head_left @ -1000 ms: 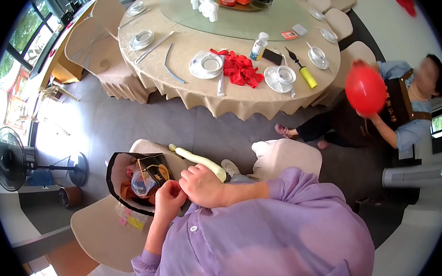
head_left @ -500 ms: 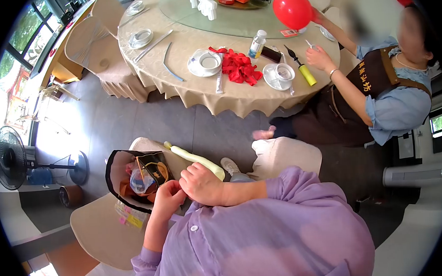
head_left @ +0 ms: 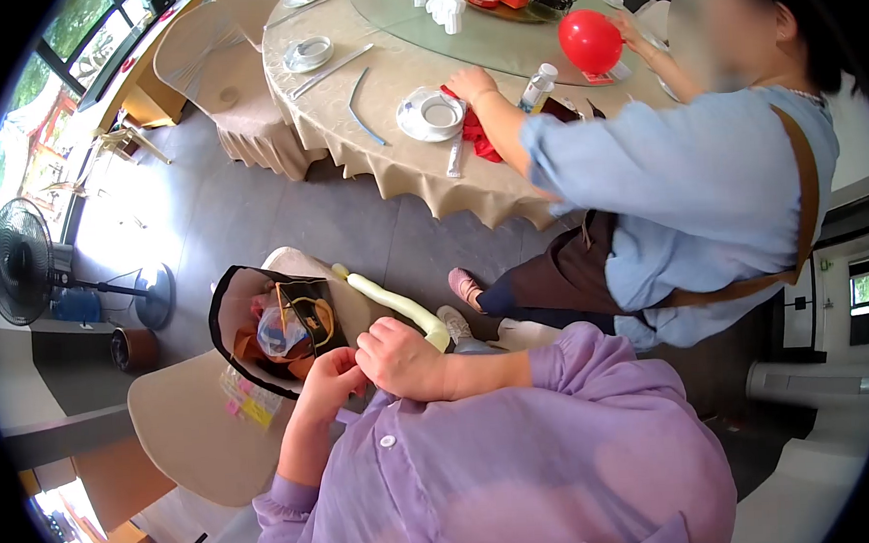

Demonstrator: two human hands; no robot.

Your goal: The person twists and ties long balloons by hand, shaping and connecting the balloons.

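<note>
The worktop (head_left: 386, 87) spreads beyond and to the right of the bag (head_left: 228, 312). The co-worker (head_left: 686, 189), well to the right of the bag, has leaned farther in over the worktop than a moment ago; one sleeve now crosses it and hides the yellow pump that showed earlier. The bag stands open on a chair (head_left: 197, 422). The long balloon (head_left: 392, 298), pale yellow, lies just right of the bag, its near end passing out of sight behind the right hand (head_left: 400, 360).

The red balloon (head_left: 588, 41), far beyond and right of the bag, is at the co-worker's other hand. The left hand (head_left: 330, 383) and the right hand meet at the bag's near right, nearly unmoved. The co-worker's reaching hand (head_left: 474, 83) has come to the red pile (head_left: 482, 136), beyond the bag. That reach seems to leave the wearer's own finger work undisturbed.

Smallest, the fingers of both hands are drawn together; whether they pinch anything, I cannot tell.
</note>
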